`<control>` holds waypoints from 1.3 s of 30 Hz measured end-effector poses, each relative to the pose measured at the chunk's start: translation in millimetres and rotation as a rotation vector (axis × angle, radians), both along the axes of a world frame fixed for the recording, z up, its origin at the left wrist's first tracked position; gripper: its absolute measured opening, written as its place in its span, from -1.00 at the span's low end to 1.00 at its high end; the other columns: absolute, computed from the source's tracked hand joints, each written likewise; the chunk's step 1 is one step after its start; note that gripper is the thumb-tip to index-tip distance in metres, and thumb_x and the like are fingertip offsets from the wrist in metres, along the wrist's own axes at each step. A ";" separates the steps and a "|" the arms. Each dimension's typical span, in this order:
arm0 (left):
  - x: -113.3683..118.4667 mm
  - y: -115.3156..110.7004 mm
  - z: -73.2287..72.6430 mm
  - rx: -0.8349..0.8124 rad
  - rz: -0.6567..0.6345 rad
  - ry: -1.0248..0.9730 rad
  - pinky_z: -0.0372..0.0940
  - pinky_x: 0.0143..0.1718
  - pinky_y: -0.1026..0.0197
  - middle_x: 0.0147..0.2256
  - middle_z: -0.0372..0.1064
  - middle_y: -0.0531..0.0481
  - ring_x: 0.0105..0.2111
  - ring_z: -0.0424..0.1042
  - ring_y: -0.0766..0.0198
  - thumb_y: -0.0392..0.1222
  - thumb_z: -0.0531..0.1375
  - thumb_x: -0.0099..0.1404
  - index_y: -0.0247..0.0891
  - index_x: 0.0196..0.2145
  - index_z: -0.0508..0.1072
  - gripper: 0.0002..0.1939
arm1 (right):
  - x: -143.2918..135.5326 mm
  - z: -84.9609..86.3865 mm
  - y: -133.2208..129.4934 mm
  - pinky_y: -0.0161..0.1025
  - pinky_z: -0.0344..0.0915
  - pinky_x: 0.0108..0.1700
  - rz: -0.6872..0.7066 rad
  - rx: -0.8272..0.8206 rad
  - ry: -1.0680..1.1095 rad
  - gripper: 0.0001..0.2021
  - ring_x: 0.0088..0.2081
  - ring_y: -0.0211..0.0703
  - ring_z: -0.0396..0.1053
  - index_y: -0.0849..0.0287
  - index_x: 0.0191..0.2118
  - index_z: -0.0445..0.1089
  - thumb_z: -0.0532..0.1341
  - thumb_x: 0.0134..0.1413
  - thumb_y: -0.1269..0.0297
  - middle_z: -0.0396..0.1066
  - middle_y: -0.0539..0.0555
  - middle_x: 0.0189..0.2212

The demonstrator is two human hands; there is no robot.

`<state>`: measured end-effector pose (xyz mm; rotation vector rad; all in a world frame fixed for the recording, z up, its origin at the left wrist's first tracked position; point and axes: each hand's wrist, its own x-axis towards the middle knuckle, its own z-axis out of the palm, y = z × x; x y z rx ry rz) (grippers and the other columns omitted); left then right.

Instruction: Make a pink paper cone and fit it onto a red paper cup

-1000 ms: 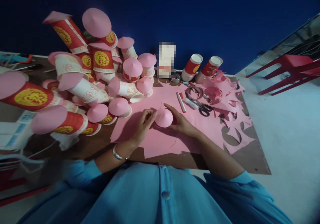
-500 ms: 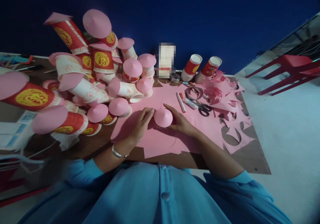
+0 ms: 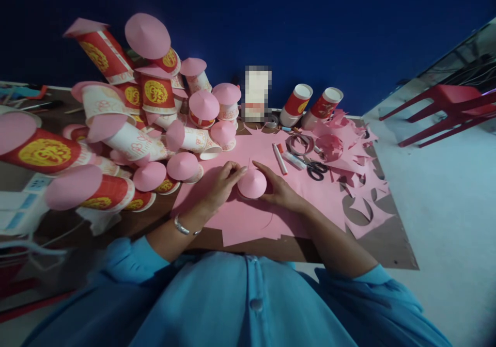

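A pink paper cone sits on top of a cup, whose pale rim barely shows beneath it. My right hand is wrapped round the far and right side of this cone-topped cup. At the upper left of the cone, my left hand pinches a thin pink strip between thumb and finger. Both hands are over large pink paper on the brown table.
Several cone-topped cups are piled at left. Two cup stacks lean by the blue wall. Marker, black scissors, tape roll and paper scraps lie at right. A red stool stands beyond.
My left hand has moved right and slightly up, its fingertips now at the strip beside the cone. My right hand has stayed round the cup.
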<state>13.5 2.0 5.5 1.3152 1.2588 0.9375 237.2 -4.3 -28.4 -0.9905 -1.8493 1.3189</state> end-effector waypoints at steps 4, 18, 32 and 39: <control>-1.9 -0.8 -5.3 0.001 -0.022 -0.027 0.42 -0.25 0.18 -0.33 0.45 0.05 -0.28 0.50 0.19 0.11 0.19 0.41 -0.13 -0.34 0.37 -0.71 | -0.2 0.7 0.4 0.24 0.04 0.49 -0.021 -0.020 0.029 -0.03 0.46 0.23 0.14 -0.13 0.49 0.08 0.49 0.00 0.26 0.18 0.09 0.45; -16.1 7.5 -6.7 0.485 -0.267 0.151 0.20 0.40 -0.17 0.44 0.14 -0.21 0.43 0.18 -0.04 0.15 0.21 0.45 -0.09 0.43 0.18 -0.30 | 2.6 -11.0 6.8 0.22 0.15 0.46 -0.056 0.064 0.003 -0.08 0.44 0.24 0.17 -0.10 0.52 0.00 0.42 0.14 0.01 0.14 0.14 0.46; 2.2 33.4 23.0 0.624 -0.628 0.457 0.12 0.45 -0.23 0.43 0.16 -0.28 0.45 0.12 -0.12 0.37 0.29 0.27 -0.19 0.44 0.15 -0.03 | -3.3 -6.3 5.8 0.17 0.42 0.19 -0.016 0.231 -0.160 -0.30 0.15 0.27 0.45 0.22 0.28 0.34 0.29 0.22 -0.20 0.46 0.34 0.16; 3.3 33.5 17.3 0.615 -0.626 0.492 0.17 0.41 -0.22 0.37 0.28 -0.23 0.41 0.21 -0.10 0.27 0.31 0.32 -0.14 0.40 0.24 -0.16 | 1.4 -15.7 6.6 0.23 0.38 0.22 -0.006 0.228 -0.187 -0.31 0.20 0.29 0.41 0.18 0.38 0.21 0.30 0.23 -0.01 0.40 0.36 0.23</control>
